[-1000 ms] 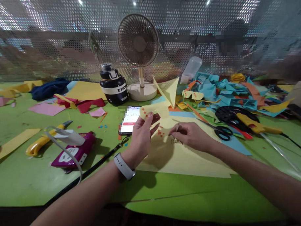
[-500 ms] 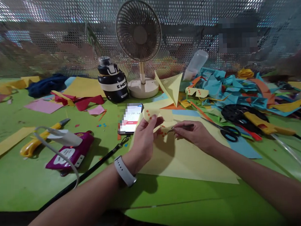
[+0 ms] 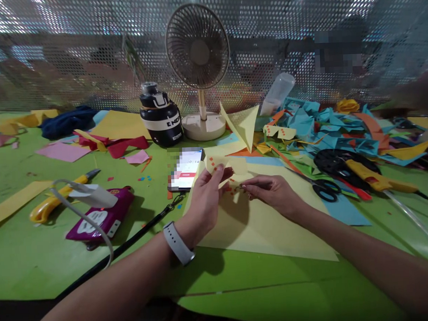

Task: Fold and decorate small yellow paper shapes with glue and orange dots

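Note:
My left hand (image 3: pixel 208 191) is closed on a folded pale yellow paper piece (image 3: pixel 239 165) dotted with small orange paper bits, some on its upper flap and some on its lower part. My right hand (image 3: pixel 271 192) pinches a thin dark tool (image 3: pixel 239 187) that looks like tweezers; the fingers cover most of it. Its tip is close to the orange bits on the lower part, though contact cannot be made out. Beneath both hands lies a large pale yellow sheet (image 3: pixel 269 233).
Left of the hands are a lit phone (image 3: pixel 186 173), a purple pack (image 3: pixel 110 215) with a white charger, and a yellow cutter (image 3: pixel 61 196). To the right lie black scissors (image 3: pixel 325 190) and a yellow glue gun (image 3: pixel 376 176). A bottle (image 3: pixel 160 120) and a fan (image 3: pixel 203 125) stand behind.
My right hand has turned slightly and shifted a little left, and less of the thin dark tool shows. My left hand keeps its hold on the yellow paper piece.

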Action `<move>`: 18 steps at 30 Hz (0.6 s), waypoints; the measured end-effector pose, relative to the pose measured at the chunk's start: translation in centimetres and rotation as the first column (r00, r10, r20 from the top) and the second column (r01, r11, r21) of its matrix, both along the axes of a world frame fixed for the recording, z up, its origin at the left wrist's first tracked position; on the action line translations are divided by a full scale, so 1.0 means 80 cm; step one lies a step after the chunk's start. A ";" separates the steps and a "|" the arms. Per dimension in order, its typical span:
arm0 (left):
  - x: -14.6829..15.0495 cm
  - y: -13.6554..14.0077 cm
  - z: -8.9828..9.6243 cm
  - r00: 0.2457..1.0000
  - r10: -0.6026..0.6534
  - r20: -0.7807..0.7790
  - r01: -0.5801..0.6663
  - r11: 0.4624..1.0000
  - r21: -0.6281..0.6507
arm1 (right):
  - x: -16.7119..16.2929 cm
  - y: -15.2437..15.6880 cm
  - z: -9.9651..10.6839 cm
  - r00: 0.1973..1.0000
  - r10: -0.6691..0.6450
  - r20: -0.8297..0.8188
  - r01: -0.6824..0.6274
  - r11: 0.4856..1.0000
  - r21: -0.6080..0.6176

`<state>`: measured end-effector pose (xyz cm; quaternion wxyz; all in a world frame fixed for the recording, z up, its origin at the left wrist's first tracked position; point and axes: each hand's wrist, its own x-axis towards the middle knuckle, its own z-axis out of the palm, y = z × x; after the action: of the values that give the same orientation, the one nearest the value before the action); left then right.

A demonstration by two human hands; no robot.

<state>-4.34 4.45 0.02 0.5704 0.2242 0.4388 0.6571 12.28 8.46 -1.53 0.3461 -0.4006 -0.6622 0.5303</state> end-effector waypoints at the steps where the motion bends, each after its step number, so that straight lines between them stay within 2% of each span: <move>1: 0.000 0.000 0.000 1.000 -0.002 0.000 0.002 1.000 0.002 | 0.000 0.000 0.000 1.000 0.001 -0.003 -0.001 1.000 -0.002; 18: 0.003 0.001 -0.001 1.000 -0.007 -0.004 0.007 1.000 0.003 | -0.004 0.000 0.003 0.997 -0.005 -0.080 -0.002 0.996 -0.085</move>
<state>-4.14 4.49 -0.08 0.5714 0.2281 0.4382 0.6554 11.98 8.44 -1.29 0.3553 -0.3940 -0.6242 0.5735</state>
